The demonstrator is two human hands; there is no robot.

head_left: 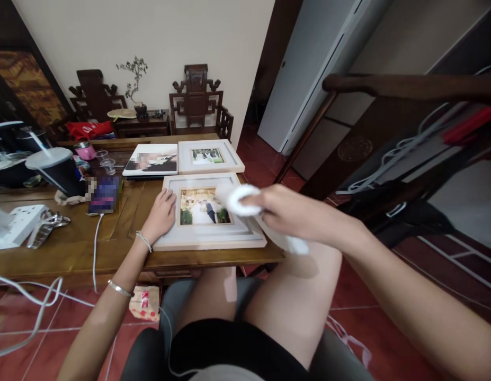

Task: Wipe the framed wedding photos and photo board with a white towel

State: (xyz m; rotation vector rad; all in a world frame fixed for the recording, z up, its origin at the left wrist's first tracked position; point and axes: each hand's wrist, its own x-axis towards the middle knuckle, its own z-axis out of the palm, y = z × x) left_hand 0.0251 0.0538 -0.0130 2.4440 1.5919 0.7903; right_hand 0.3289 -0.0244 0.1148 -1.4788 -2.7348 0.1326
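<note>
A pale wooden picture frame (169, 242) lies flat at the table's front edge, with a white mat around a photo (201, 206) of a couple. My left hand (162, 211) rests on the frame's left side, its fingers stretched out and holding nothing. Over the frame's right side, my right hand (275, 203) grips a soft white cloth (245, 201), bunched into a loop and smeared by motion. A loose white end hangs below that hand. Whether the cloth touches the frame, I cannot tell. Behind lie a second framed photo (207, 155) and a photo panel (152, 159).
On the wooden table (122, 248) to the left stand a black cup (62, 174) with a straw, a phone (104, 194) on a white cable, a power strip (20, 225) and a hair claw clip (48, 227). A paper bag (145, 302) stands below the table.
</note>
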